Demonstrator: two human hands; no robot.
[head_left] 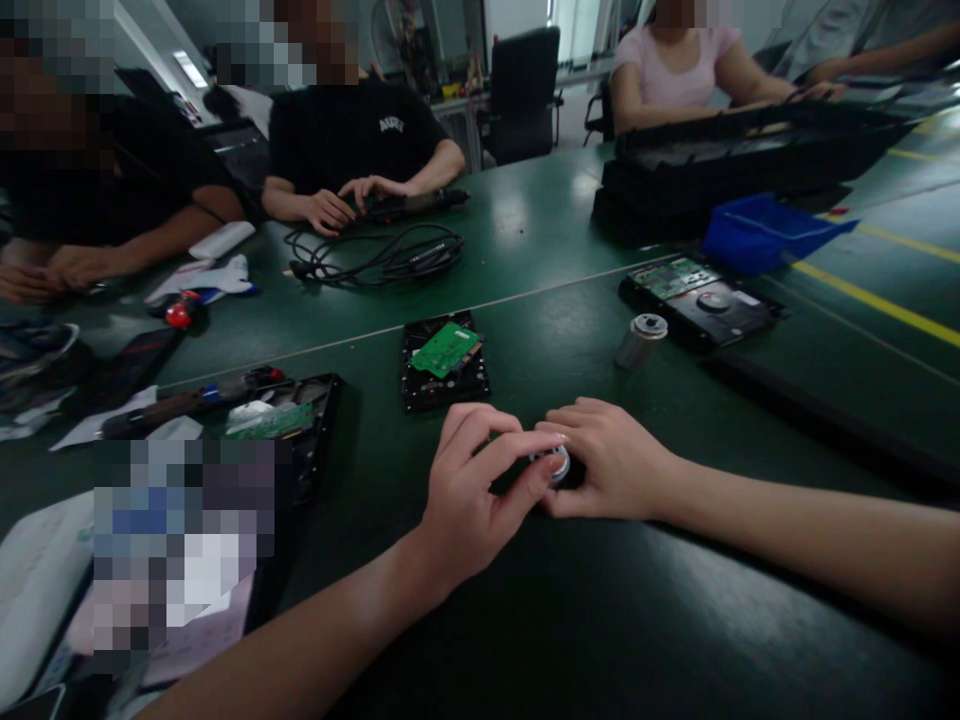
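Note:
My left hand (480, 480) pinches a small silver round metal part (558, 466) between thumb and fingertips. Curled around the same part from the other side is my right hand (611, 460), which hides most of it. Beyond the right hand a silver metal cylinder (640, 343) stands upright on the green table (540, 350). Just past my left hand lies a black hard drive (412, 385), with a loose green circuit board (448, 350) resting at an angle on top of it.
Another hard drive (712, 305) lies right, near a blue bin (772, 230) and black trays (742, 150). At left are an opened drive case (319, 430) and an electric screwdriver (180, 405). Coiled black cable (382, 255) lies across. Co-workers sit opposite. A black strip (825, 420) lies right.

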